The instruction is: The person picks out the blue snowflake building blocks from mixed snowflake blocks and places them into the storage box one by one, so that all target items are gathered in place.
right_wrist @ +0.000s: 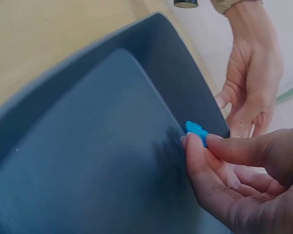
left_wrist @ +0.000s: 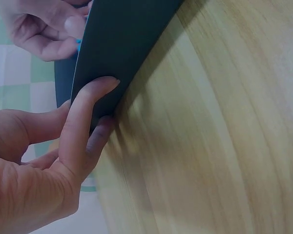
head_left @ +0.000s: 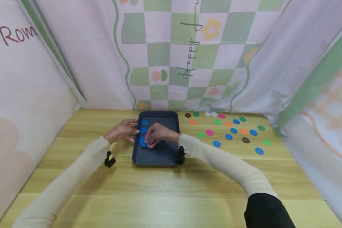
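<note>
A dark rectangular baking tray (head_left: 162,157) lies on the table. Along its left side run blue flower-shaped discs (head_left: 144,122) in a column. My right hand (head_left: 156,134) is over the tray's left half, pinching a blue flower-shaped disc (right_wrist: 196,131) between thumb and fingertips, close by the left wall. From outside, my left hand (head_left: 123,129) holds the tray's left edge. In the left wrist view, fingers (left_wrist: 95,90) of that hand lie against the outer wall, with others up at the rim.
To the tray's right, several loose flower discs in blue (head_left: 216,143), green (head_left: 200,135), orange (head_left: 193,122), pink (head_left: 209,132), brown (head_left: 245,140) and white (head_left: 207,113) are scattered over the wooden table (head_left: 171,196). A printed curtain (head_left: 159,57) hangs behind the table.
</note>
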The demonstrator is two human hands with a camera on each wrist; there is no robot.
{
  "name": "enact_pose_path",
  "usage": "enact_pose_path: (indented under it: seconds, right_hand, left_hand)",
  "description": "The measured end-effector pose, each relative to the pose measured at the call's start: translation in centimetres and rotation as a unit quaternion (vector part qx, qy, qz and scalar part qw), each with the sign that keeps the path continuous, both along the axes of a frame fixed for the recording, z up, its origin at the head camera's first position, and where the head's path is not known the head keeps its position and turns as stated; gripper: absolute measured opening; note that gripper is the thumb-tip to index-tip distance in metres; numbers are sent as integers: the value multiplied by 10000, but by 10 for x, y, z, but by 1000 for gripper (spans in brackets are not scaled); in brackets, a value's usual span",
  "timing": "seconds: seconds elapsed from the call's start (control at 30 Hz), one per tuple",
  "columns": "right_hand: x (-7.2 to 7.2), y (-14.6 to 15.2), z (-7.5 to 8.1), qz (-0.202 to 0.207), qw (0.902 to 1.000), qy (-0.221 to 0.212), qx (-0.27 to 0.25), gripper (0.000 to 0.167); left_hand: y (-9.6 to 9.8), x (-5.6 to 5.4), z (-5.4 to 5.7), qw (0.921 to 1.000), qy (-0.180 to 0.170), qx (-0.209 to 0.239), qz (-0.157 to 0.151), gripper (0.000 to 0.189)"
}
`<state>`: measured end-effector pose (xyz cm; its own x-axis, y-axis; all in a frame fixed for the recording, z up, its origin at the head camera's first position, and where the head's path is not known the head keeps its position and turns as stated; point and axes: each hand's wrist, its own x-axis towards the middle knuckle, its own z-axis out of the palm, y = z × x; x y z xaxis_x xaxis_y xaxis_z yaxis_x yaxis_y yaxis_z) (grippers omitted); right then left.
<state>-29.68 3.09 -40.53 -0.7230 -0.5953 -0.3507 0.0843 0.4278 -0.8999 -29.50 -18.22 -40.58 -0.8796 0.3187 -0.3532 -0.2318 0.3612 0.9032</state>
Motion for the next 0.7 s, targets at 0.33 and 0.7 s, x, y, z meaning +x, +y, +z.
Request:
enact_pose_path:
  seconds: [0.33,0.7]
  right_hand:
    - [12,-9,2,462,9928,873,678,9]
    - [20,-23,3,643,9671,1691,1787,16]
  left_hand:
    - [-2,1,1,9999,56,60,-77,71]
    - [0,1,-1,9999,-25,145,-87,69]
